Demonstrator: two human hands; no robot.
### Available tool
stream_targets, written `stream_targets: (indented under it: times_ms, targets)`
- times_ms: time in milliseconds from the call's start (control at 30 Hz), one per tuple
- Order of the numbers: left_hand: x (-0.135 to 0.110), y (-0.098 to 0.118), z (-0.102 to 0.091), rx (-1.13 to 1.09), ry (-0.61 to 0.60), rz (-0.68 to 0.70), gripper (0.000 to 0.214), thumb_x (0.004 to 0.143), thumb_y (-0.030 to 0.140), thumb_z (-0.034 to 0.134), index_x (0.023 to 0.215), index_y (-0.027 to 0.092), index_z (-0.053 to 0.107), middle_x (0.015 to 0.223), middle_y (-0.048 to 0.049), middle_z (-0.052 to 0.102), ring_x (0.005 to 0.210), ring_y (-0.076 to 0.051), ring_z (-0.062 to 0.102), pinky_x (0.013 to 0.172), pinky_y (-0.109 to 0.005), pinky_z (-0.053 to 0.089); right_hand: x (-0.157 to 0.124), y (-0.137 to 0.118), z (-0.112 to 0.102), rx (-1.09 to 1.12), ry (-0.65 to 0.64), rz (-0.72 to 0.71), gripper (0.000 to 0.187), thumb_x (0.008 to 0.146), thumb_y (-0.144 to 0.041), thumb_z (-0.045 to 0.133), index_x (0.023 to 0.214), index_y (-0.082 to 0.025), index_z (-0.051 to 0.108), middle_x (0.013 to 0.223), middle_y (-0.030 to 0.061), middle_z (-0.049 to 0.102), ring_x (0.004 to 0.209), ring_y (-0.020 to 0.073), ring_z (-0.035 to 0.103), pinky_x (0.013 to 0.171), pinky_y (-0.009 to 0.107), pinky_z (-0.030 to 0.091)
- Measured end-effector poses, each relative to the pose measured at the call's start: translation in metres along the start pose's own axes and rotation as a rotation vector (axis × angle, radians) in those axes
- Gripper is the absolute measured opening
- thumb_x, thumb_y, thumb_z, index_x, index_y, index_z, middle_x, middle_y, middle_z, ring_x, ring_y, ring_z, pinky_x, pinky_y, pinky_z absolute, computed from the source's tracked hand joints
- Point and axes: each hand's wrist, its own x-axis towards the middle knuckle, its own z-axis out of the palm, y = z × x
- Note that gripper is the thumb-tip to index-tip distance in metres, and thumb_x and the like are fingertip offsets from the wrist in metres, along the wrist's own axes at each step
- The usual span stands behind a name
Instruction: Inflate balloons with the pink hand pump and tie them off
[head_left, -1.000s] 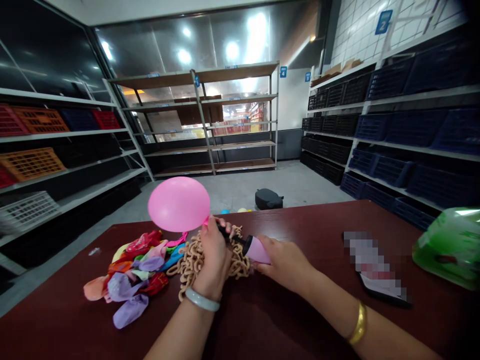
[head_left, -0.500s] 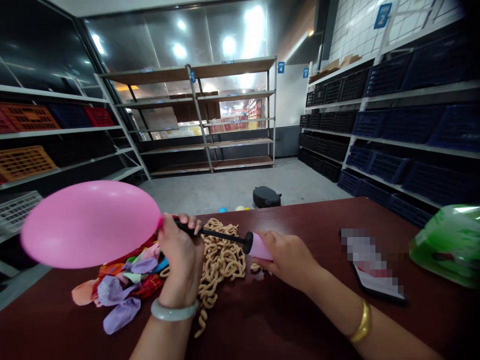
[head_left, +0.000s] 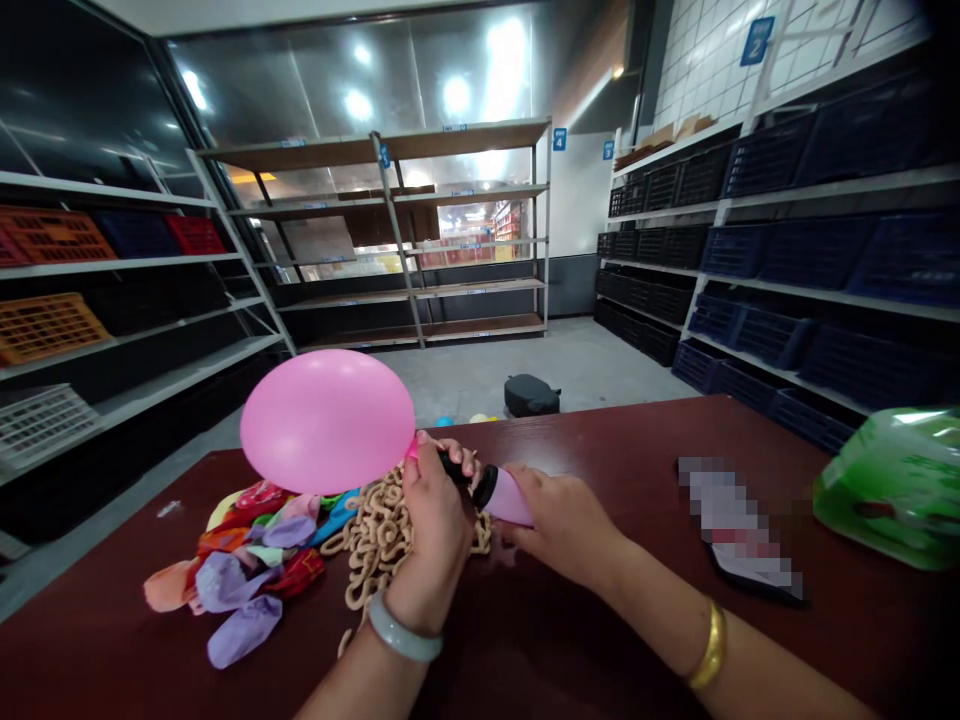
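An inflated pink balloon (head_left: 328,420) sits on the nozzle end of a hand balloon pump (head_left: 513,497). My left hand (head_left: 442,500) is closed around the balloon's neck and the pump's black end. My right hand (head_left: 562,520) grips the pink pump barrel, close beside my left hand; the rod between the two ends is hidden or pushed in. Beneath my left hand lies a heap of tan twisted strands (head_left: 375,540). Left of it is a pile of uninflated balloons (head_left: 240,580) in purple, red, orange and other colours.
On the dark red table (head_left: 600,650), a phone (head_left: 739,530), partly blurred out, lies to the right, with a green plastic package (head_left: 892,490) beyond it. A dark grey object (head_left: 531,396) stands on the floor. Shelves with crates (head_left: 795,250) line the sides.
My left hand has moved right towards my right hand, carrying the balloon along. The long black rod that showed between the hands no longer shows. My right hand has barely moved.
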Motion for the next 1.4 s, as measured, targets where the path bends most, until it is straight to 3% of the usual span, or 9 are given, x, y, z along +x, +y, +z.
stream_targets:
  times_ms: [133,300,433,633,833,967,1067,1233,1400]
  targets:
    - [0.021,0.018,-0.012,0.005,0.036,0.036,0.026,0.083,0.036,0.062,0.071,0.020,0.046,0.058,0.0035,0.045,0.043,-0.010,0.041,0.035,-0.022,0.030,0.000,0.001,0.000,0.030,-0.006,-0.001,0.054,0.085,-0.052,0.057,0.127,-0.022,0.043,0.110,0.0086,0.066,0.094,0.0269,0.064,0.073,0.034,0.045]
    - [0.053,0.061,-0.037,-0.040,0.127,0.141,0.027,0.080,0.034,0.066,0.074,0.019,0.045,0.058,0.0060,0.042,0.042,-0.007,0.039,0.037,-0.018,0.026,-0.003,0.008,-0.002,0.011,-0.046,-0.047,0.055,0.085,-0.052,0.058,0.128,-0.022,0.045,0.111,0.0089,0.066,0.097,0.0273,0.064,0.077,0.035,0.045]
    - [0.063,0.077,-0.049,-0.060,0.188,0.171,0.019,0.081,0.028,0.065,0.084,0.019,0.049,0.062,0.0062,0.044,0.043,-0.006,0.038,0.037,-0.018,0.026,-0.005,0.010,-0.004,-0.024,-0.052,-0.066,0.056,0.085,-0.055,0.056,0.129,-0.021,0.045,0.112,0.0106,0.066,0.096,0.0268,0.064,0.077,0.036,0.046]
    - [0.057,0.062,-0.045,-0.113,0.205,0.163,0.021,0.082,0.025,0.061,0.075,0.019,0.043,0.063,0.0049,0.045,0.046,-0.006,0.041,0.039,-0.017,0.027,-0.005,0.014,-0.005,-0.104,-0.033,-0.043,0.055,0.088,-0.054,0.052,0.130,-0.019,0.043,0.111,0.0114,0.065,0.091,0.0268,0.065,0.072,0.036,0.046]
    - [0.028,0.028,-0.021,-0.065,0.149,0.088,0.023,0.082,0.032,0.062,0.074,0.019,0.044,0.061,0.0033,0.047,0.048,-0.009,0.046,0.039,-0.017,0.030,-0.003,0.010,-0.004,-0.116,-0.012,-0.028,0.054,0.089,-0.053,0.050,0.130,-0.019,0.041,0.111,0.0117,0.065,0.090,0.0266,0.065,0.071,0.035,0.046]
    - [0.003,0.002,-0.006,-0.050,0.138,-0.020,0.023,0.083,0.036,0.061,0.077,0.020,0.046,0.066,0.0018,0.055,0.058,-0.013,0.057,0.059,-0.028,0.049,-0.002,0.006,-0.001,-0.080,-0.019,-0.004,0.052,0.088,-0.051,0.052,0.128,-0.019,0.042,0.108,0.0103,0.066,0.090,0.0268,0.065,0.069,0.034,0.044]
    - [-0.006,-0.008,-0.002,-0.040,0.162,-0.082,0.024,0.083,0.038,0.062,0.079,0.019,0.048,0.072,0.0003,0.059,0.064,-0.015,0.061,0.072,-0.037,0.052,-0.001,0.005,0.000,-0.040,-0.028,0.024,0.049,0.087,-0.049,0.055,0.125,-0.020,0.044,0.108,0.0101,0.066,0.093,0.0265,0.065,0.071,0.033,0.044]
    - [-0.004,-0.008,-0.005,-0.044,0.065,-0.070,0.026,0.085,0.037,0.060,0.071,0.019,0.047,0.059,0.0040,0.047,0.046,-0.010,0.044,0.046,-0.026,0.043,0.001,0.003,0.001,0.014,-0.066,0.035,0.048,0.086,-0.046,0.057,0.124,-0.021,0.045,0.109,0.0094,0.066,0.097,0.0264,0.064,0.074,0.033,0.043]
    - [0.012,0.001,-0.013,0.014,0.030,-0.018,0.027,0.084,0.037,0.061,0.069,0.019,0.047,0.057,0.0031,0.046,0.044,-0.010,0.044,0.039,-0.023,0.036,0.002,0.001,0.004,0.063,-0.083,0.048,0.052,0.085,-0.048,0.059,0.127,-0.022,0.044,0.110,0.0085,0.066,0.098,0.0261,0.064,0.077,0.034,0.043]
